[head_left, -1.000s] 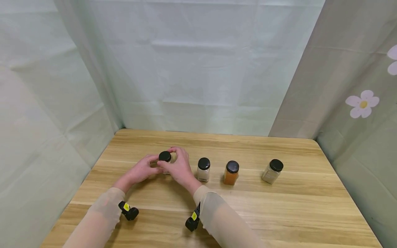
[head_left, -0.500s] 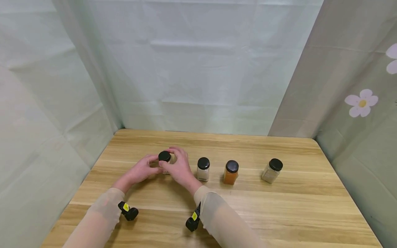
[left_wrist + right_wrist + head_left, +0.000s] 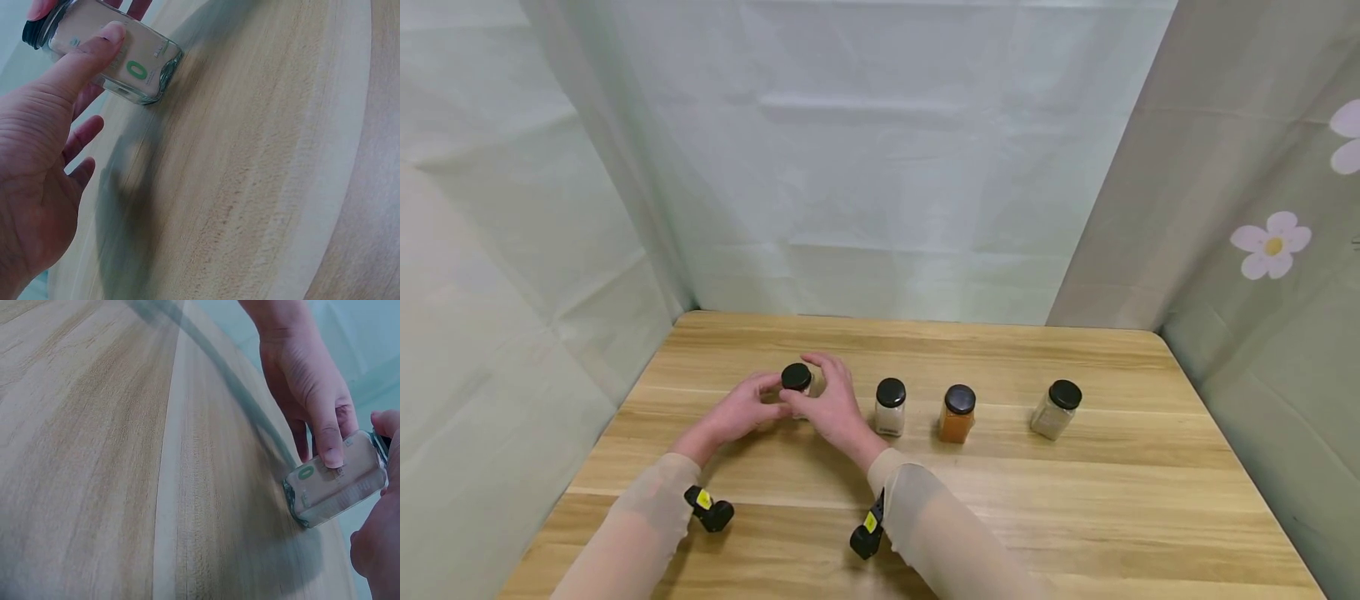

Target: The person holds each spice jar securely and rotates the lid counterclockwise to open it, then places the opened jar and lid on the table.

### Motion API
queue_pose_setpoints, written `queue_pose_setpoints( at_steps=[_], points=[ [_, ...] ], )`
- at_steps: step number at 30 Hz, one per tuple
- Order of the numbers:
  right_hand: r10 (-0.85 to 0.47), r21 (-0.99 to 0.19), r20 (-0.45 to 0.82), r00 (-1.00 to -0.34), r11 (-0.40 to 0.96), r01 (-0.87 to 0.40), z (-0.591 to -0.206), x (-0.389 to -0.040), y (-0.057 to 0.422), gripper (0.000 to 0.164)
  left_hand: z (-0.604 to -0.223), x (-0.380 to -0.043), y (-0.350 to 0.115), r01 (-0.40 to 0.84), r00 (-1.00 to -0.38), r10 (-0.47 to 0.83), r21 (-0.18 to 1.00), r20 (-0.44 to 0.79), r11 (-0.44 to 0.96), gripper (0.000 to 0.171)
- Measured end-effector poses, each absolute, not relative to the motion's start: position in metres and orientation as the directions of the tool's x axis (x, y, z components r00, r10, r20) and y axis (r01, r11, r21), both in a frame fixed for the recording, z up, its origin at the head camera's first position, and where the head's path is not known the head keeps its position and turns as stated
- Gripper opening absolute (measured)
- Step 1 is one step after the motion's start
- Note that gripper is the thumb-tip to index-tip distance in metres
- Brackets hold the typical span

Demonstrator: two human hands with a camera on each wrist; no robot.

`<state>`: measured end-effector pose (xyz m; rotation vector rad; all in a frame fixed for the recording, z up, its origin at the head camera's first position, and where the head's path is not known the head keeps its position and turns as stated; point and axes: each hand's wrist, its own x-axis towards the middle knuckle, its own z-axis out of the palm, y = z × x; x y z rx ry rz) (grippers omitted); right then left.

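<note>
A square glass spice jar point(image 3: 134, 59) of pale powder, with a green mark on its label, is between my two hands at the left of the table. In the left wrist view my left hand point(image 3: 44, 119) grips its body, thumb across the label and the lower fingers loosely bent. The black lid point(image 3: 796, 375) stays on the jar, and my right hand point(image 3: 835, 408) holds it between thumb and fingers from the right. In the right wrist view the jar point(image 3: 347, 487) is tilted, its base close to the table. The right fingertips are partly out of that view.
To the right stand a jar of whitish powder point(image 3: 890, 410), a jar of orange powder point(image 3: 957, 417) and a jar of pale contents point(image 3: 1054, 412), all black-lidded. Light curtains point(image 3: 880, 183) surround the wooden table point(image 3: 1075, 517) at the back and sides.
My right fingers and thumb have shifted slightly around the lid, the index finger now a little farther from it. My left hand keeps its grip, and the view has tipped slightly.
</note>
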<state>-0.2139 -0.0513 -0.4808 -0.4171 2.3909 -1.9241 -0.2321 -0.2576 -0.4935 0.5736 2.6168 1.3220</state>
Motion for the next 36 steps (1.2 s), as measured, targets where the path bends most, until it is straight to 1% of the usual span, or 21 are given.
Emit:
queue_pose_setpoints(
  at_steps=[6, 12, 19, 26, 36],
  points=[
    [-0.187, -0.965, 0.152, -0.97, 0.183, -0.187, -0.4806, -0.2151, -0.0541, 0.062, -0.4952, -0.2335, -0.2585, 0.254, -0.919, 0.394, 0.803, 0.026, 0.539, 0.049],
    [-0.16, -0.965, 0.143, -0.977, 0.198, -0.174, -0.4812, -0.2162, -0.0555, 0.062, -0.4945, -0.2334, -0.2579, 0.243, -0.921, 0.39, 0.807, 0.017, 0.538, 0.05],
    [-0.166, -0.958, 0.146, -0.975, 0.224, -0.181, -0.4828, -0.2167, -0.0552, 0.058, -0.4934, -0.2324, -0.2579, 0.245, -0.916, 0.4, 0.812, 0.016, 0.529, 0.05],
    [-0.179, -0.958, 0.171, -0.969, 0.198, -0.205, -0.4825, -0.2163, -0.054, 0.05, -0.4926, -0.2319, -0.258, 0.255, -0.913, 0.406, 0.815, 0.026, 0.521, 0.05],
    [-0.195, -0.955, 0.176, -0.965, 0.203, -0.215, -0.4835, -0.2146, -0.0524, 0.049, -0.4957, -0.234, -0.259, 0.275, -0.909, 0.414, 0.806, 0.041, 0.524, 0.05]
  ],
)
